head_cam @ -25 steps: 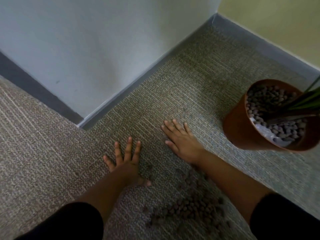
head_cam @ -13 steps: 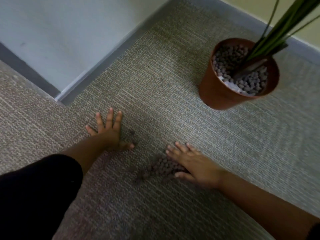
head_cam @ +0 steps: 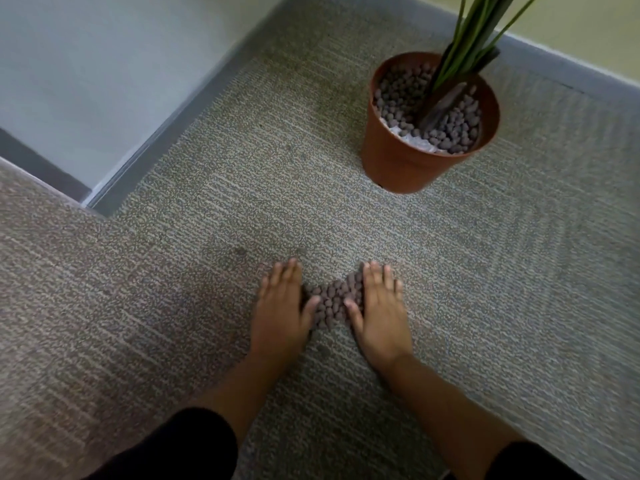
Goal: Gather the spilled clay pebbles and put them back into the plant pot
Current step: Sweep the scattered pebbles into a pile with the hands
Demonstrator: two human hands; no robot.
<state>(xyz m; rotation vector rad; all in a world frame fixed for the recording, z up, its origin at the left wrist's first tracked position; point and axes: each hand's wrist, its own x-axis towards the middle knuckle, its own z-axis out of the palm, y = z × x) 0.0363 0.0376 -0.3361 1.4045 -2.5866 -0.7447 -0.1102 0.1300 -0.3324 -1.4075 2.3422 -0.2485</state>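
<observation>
A small heap of brown clay pebbles (head_cam: pixel 333 301) lies on the carpet between my two hands. My left hand (head_cam: pixel 281 306) rests flat on the carpet against the heap's left side, fingers together, thumb touching the pebbles. My right hand (head_cam: pixel 380 306) lies flat against the heap's right side, thumb at the pebbles. Neither hand holds anything. The terracotta plant pot (head_cam: pixel 401 161) stands upright beyond and to the right, filled with more pebbles around a green plant (head_cam: pixel 465 46).
Grey-beige carpet (head_cam: pixel 485 271) covers the floor. A light wall with a grey skirting board (head_cam: pixel 166 133) runs along the left and forms a corner at the left. Another skirting (head_cam: pixel 568 74) runs behind the pot.
Both hands have slid inward across the carpet, pushing the scattered pebbles into one tight heap between them. The view has shifted, so the pot now sits higher and more central.
</observation>
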